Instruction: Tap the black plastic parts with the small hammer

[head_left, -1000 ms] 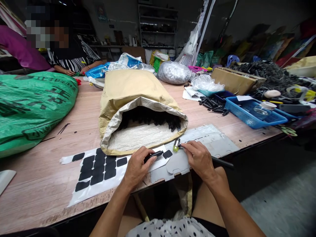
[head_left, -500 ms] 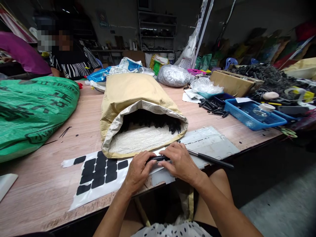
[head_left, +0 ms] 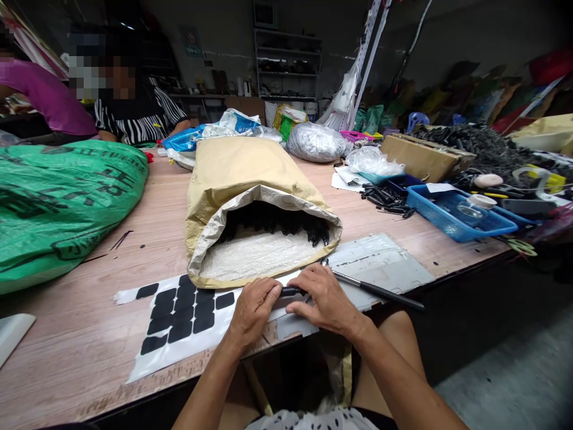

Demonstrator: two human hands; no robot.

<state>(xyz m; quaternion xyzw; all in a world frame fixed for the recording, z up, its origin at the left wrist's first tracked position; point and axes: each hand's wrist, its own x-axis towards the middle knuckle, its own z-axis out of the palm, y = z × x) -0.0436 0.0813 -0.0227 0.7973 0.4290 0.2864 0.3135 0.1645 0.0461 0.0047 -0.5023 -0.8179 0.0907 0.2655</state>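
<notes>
Between the two hands, just above the front edge of the desk (head_left: 161,206), a short black tubular piece (head_left: 290,291) is held roughly level, its long axis set from side to side. Its left end is gripped between the thumb and fingers of the left hand (head_left: 251,310). Its other end is reached by the bent fingers of the right hand (head_left: 329,301), whose thumb is held apart below; whether that end is pinched cannot be told. By the left hand the piece is more firmly enclosed, and towards the right palm its free end is pointed.

Just beyond the right hand, a hammer (head_left: 391,294) is laid aslant on a grey sheet (head_left: 380,257), its black handle directed to the right and its head partly hidden near the sack mouth. Beneath and to the left of the left hand, a white backing sheet (head_left: 145,364) is spread, by which black rounded-square stickers (head_left: 181,313) are borne. Behind both hands, a tan sack (head_left: 255,164) is laid with its mouth turned towards them, and dark parts (head_left: 277,220) are held inside. Farther right, loose black pieces (head_left: 385,197) are heaped beside a blue basket (head_left: 441,224).
</notes>
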